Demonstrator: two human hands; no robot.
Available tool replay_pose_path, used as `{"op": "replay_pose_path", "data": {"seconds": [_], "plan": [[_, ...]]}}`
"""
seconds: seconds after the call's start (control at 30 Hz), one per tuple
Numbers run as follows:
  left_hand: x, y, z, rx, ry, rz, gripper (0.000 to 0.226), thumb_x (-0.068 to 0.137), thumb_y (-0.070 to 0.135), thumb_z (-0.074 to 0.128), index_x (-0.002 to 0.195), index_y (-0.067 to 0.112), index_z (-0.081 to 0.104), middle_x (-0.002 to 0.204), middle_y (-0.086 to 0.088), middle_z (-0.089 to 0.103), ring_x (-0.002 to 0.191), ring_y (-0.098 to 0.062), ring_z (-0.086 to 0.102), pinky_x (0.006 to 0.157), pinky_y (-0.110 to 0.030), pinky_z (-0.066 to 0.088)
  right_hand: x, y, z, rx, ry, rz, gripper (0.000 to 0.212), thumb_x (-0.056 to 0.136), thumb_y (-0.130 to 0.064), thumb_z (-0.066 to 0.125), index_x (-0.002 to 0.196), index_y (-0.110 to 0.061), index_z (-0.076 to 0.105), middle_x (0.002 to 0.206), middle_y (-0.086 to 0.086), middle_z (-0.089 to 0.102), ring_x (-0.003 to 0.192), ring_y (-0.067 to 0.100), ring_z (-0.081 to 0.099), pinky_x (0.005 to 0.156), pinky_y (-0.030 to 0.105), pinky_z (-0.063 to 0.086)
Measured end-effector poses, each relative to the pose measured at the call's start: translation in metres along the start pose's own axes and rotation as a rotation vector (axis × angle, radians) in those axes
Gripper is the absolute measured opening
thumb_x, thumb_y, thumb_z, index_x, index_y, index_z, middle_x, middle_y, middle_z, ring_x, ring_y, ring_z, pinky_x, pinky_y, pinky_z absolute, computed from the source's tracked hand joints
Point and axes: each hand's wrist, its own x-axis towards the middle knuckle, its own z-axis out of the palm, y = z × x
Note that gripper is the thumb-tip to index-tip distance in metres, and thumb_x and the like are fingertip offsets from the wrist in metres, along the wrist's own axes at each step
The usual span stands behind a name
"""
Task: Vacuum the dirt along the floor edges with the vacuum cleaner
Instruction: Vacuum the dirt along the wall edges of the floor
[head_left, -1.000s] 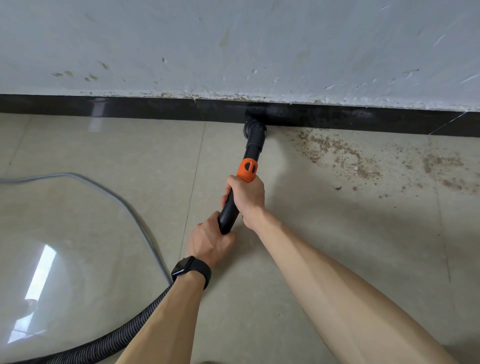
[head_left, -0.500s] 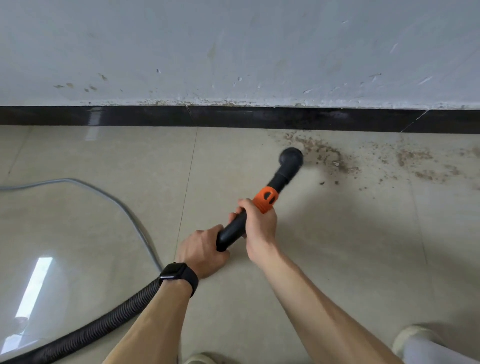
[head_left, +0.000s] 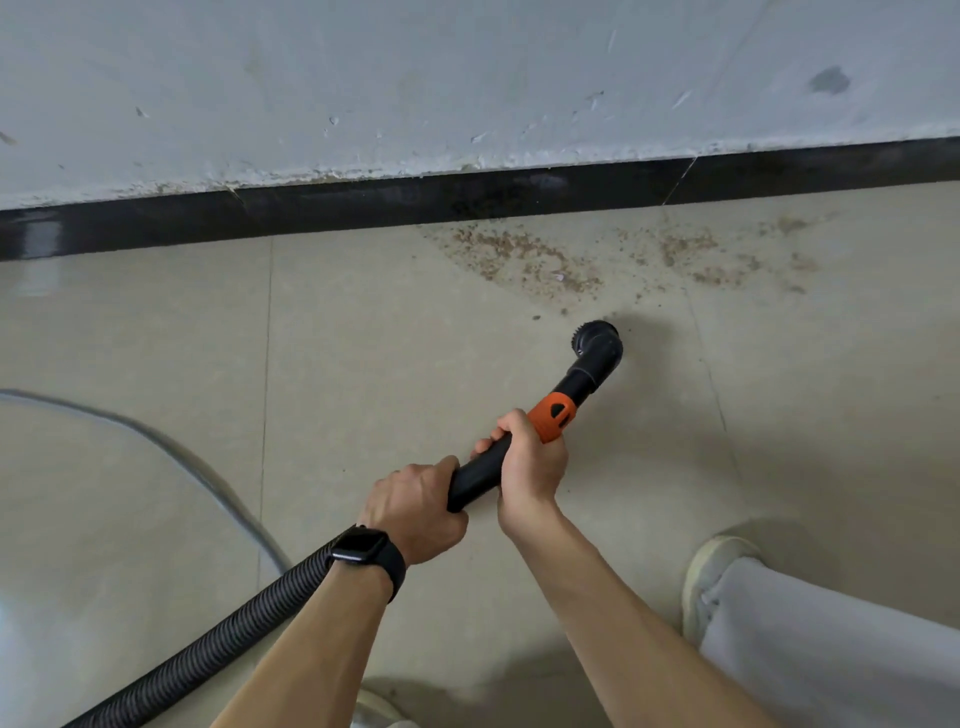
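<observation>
Head view: L hand (head_left: 415, 509) is closed round the rear end of the black vacuum wand (head_left: 478, 475), near where the ribbed hose (head_left: 208, 639) joins; fingers curled over the tube. R hand (head_left: 530, 467) grips the same wand further fwd, just behind the orange collar (head_left: 553, 415), fingers wrapped round. Wand runs up and to the right from both hands. Round brush nozzle (head_left: 597, 343) at its tip sits low over the beige tiled floor (head_left: 363, 338); contact w/ tile cannot be confirmed. Nozzle is away from the far floor edge, just short of the nearest specks of dirt (head_left: 519, 254). Dirt: brown crumbs scattered along the far floor edge, next to the black skirting (head_left: 363, 208), spreading twd the right in two main patches. White wall (head_left: 467, 78) above skirting, scuffed, paint chipped at the bottom. Hose trails off at the near-left. Grey cable (head_left: 182, 452) curves across the left side of the floor. Black watch (head_left: 363, 553) on L wrist. Pale shoe (head_left: 711, 571) and light trouser leg (head_left: 831, 649) at near-right.
</observation>
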Motion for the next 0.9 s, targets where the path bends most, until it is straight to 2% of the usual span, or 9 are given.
{"op": "replay_pose_path", "data": {"seconds": [0.2, 0.63, 0.73, 0.9], "plan": [[-0.008, -0.014, -0.003, -0.020, 0.053, -0.070, 0.016, 0.083, 0.028, 0.056, 0.093, 0.023, 0.046, 0.080, 0.005, 0.060, 0.073, -0.028, 0.057, 0.061, -0.031, 0.039, -0.005, 0.008, 0.015, -0.029, -0.070, 0.032, 0.012, 0.082, 0.002, 0.057, 0.083, -0.007, 0.050, 0.059, 0.006, 0.051, 0.046, 0.027, 0.054, 0.060, 0.039, 0.051], [-0.001, -0.030, -0.010, -0.115, 0.112, -0.196, 0.017, 0.079, 0.027, 0.058, 0.094, 0.022, 0.052, 0.076, 0.001, 0.060, 0.074, -0.030, 0.060, 0.060, -0.030, 0.039, -0.001, 0.007, 0.047, -0.145, -0.167, 0.001, 0.013, 0.081, 0.003, 0.057, 0.087, -0.007, 0.051, 0.064, 0.011, 0.051, 0.046, 0.028, 0.054, 0.055, 0.038, 0.052], [0.001, -0.033, -0.009, -0.143, 0.126, -0.230, 0.016, 0.079, 0.026, 0.059, 0.092, 0.022, 0.051, 0.071, 0.004, 0.055, 0.070, -0.029, 0.058, 0.059, -0.030, 0.038, 0.002, 0.006, 0.055, -0.181, -0.196, -0.006, 0.012, 0.081, 0.003, 0.057, 0.084, -0.007, 0.051, 0.061, 0.009, 0.051, 0.045, 0.028, 0.054, 0.057, 0.039, 0.052], [0.005, -0.038, -0.009, -0.186, 0.135, -0.259, 0.016, 0.079, 0.029, 0.060, 0.092, 0.024, 0.052, 0.074, 0.002, 0.060, 0.072, -0.028, 0.061, 0.060, -0.029, 0.041, 0.005, 0.007, 0.064, -0.241, -0.232, -0.018, 0.010, 0.079, 0.002, 0.056, 0.078, -0.007, 0.052, 0.063, 0.011, 0.052, 0.046, 0.027, 0.056, 0.059, 0.040, 0.053]]}}
